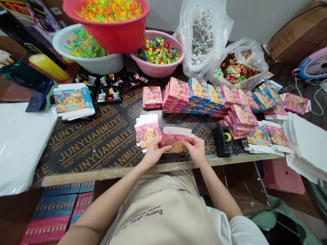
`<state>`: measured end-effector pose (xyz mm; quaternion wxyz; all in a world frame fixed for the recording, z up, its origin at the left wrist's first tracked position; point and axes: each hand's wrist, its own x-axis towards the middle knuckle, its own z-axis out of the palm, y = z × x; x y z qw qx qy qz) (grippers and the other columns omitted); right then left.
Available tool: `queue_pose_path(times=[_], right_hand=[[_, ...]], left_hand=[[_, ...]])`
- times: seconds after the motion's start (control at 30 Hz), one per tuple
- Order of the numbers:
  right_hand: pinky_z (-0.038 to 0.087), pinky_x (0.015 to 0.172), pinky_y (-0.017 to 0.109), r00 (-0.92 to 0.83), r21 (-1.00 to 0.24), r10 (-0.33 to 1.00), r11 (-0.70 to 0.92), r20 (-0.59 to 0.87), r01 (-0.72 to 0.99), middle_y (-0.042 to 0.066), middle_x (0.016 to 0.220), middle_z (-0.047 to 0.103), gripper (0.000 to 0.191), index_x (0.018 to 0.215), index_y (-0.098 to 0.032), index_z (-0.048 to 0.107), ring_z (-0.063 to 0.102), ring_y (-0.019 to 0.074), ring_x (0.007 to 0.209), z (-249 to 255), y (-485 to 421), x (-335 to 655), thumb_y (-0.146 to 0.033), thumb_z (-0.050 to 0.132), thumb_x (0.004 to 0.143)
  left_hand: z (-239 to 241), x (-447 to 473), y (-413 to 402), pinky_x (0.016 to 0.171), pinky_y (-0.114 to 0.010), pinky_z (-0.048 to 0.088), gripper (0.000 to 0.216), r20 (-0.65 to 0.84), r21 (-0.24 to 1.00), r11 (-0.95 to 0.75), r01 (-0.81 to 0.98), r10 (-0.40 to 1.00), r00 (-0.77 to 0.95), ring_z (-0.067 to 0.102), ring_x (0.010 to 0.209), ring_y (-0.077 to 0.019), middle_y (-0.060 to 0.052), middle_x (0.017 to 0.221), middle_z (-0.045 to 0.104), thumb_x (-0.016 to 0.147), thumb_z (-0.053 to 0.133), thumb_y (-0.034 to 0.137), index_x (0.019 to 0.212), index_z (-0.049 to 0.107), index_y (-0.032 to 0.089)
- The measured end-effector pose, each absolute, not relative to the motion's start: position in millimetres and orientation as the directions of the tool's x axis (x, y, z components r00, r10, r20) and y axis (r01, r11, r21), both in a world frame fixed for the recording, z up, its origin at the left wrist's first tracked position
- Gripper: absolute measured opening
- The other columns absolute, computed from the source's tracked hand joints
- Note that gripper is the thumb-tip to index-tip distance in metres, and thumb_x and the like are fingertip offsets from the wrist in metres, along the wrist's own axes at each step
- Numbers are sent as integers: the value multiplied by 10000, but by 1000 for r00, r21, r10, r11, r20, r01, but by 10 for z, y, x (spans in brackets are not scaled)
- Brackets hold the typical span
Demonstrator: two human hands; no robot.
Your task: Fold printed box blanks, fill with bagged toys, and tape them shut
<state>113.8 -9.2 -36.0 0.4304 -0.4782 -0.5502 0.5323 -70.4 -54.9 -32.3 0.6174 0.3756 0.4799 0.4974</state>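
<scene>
Between both hands is a pink printed carton [176, 140] with a white flap standing up at its far side. My left hand [155, 149] grips its left end, thumb on the printed front. On the right end, my right hand [195, 149] closes with its thumb on the same face. Just left of the carton lie several flattened pink cartons [146, 132] on the dark plywood table [102, 136]. A black tape dispenser [222, 141] with a yellow core stands right of my right hand. The inside of the held carton is mostly hidden.
Stacked pink and blue boxes [176, 93] line the middle and right. Behind them stand tubs of small plastic pieces, including a red tub [114, 34], and plastic bags [187, 41]. Black trays [108, 96], blue flat cartons [71, 100] and a white bag [22, 146] lie left.
</scene>
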Motion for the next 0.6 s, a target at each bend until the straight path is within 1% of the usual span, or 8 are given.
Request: queue_pose_path(times=[0.1, 0.17, 0.23, 0.3, 0.37, 0.43, 0.5, 0.6], right_hand=[[591, 800, 377, -98, -998, 995, 31, 27, 48, 62, 906, 771, 423, 960, -201, 724, 713, 225, 822, -444, -223, 1108, -557, 756, 733], [584, 849, 405, -93, -998, 994, 47, 50, -37, 109, 1021, 756, 566, 1049, -192, 694, 715, 253, 930, -466, -304, 1056, -696, 563, 828], [574, 881, 427, -77, -994, 996, 35, 43, -106, 147, 1088, 740, 645, 1073, -175, 681, 705, 272, 1021, -452, -357, 1007, -696, 331, 920], [568, 886, 434, -62, -995, 998, 16, 23, -98, 143, 1053, 749, 531, 1014, -175, 690, 704, 281, 1038, -410, -371, 980, -572, 343, 947], [561, 893, 435, -49, -998, 999, 16, 20, -65, 115, 1001, 762, 325, 964, -190, 695, 708, 280, 1020, -359, -352, 971, -417, 473, 897], [554, 903, 442, -14, -998, 999, 35, 36, -48, 93, 968, 767, 214, 926, -206, 689, 714, 275, 993, -312, -321, 957, -304, 522, 836], [551, 906, 453, 55, -995, 995, 85, 82, -58, 82, 933, 766, 172, 861, -217, 665, 721, 267, 962, -281, -296, 919, -254, 505, 811], [558, 881, 463, 161, -971, 967, 215, 197, -104, 88, 897, 758, 203, 779, -222, 630, 726, 265, 937, -276, -292, 840, -294, 455, 855]], left_hand=[[-380, -521, -558, 870, -386, 563, 406, -232, 886, 153, -438, 964, -131, 699, 897, -238, -51, 931, 768, 739, 739, 533, 935, 742, 177], [-426, -425, -583, 873, -386, 561, 410, -221, 871, 114, -478, 959, -175, 695, 905, -243, -51, 913, 764, 800, 642, 571, 870, 747, 180], [-460, -389, -603, 885, -380, 553, 371, -183, 901, 90, -424, 966, -182, 691, 916, -248, -47, 908, 763, 812, 619, 533, 805, 747, 184], [-458, -416, -610, 892, -371, 545, 309, -134, 941, 70, -331, 975, -176, 689, 934, -248, -46, 936, 765, 819, 613, 465, 807, 750, 188], [-413, -472, -601, 889, -363, 542, 257, -104, 968, 59, -243, 979, -176, 691, 957, -244, -49, 976, 768, 828, 609, 397, 873, 757, 192], [-341, -512, -582, 889, -363, 544, 211, -79, 978, 38, -207, 979, -189, 696, 970, -240, -53, 998, 770, 822, 618, 325, 926, 753, 199], [-272, -509, -558, 954, -395, 529, 165, -41, 971, -14, -241, 974, -222, 709, 949, -231, -44, 957, 777, 803, 617, 257, 894, 748, 211], [-215, -454, -526, 1112, -474, 430, 116, 34, 942, -126, -312, 958, -285, 726, 888, -225, -26, 840, 777, 782, 616, 231, 764, 731, 219]])
